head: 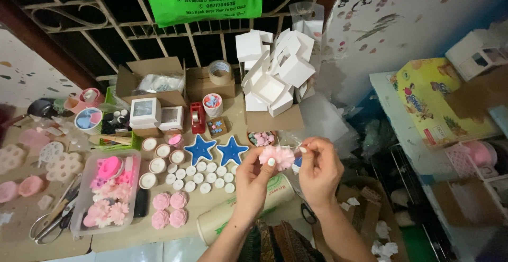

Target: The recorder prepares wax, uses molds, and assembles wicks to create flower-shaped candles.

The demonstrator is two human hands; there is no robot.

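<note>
Both hands are raised above the front edge of the table (132, 235) and meet at one pink flower (277, 157), which looks like a moulded soap or wax piece. The left hand (255, 178) is closed around the flower from below and from the left side, with the thumb pressed on its face. The right hand (319, 168) pinches at the right edge of the same flower with the fingertips; something thin and clear seems to be between these fingers, maybe a small bag or film, but it is too blurred to be sure.

As a judgement, the work is somewhere in the middle. Four more pink flowers (170, 209) lie bare on the table in front of the person, and a clear tray (83, 188) at the left holds many others, so much is left to handle. Rows of small white round pieces (203, 176) and two blue stars (215, 150) also lie loose, not packed. Behind them a heap of white folded boxes (275, 74) stands ready, most of them open and empty as far as I can see. Two white boxes with a window (156, 114) stand closed beside the brown cartons; whether they are already filled I cannot tell.

Scissors (53, 222) lie at the left edge, well apart from the hands. A tape roll (219, 71) rests on a carton at the back.
</note>
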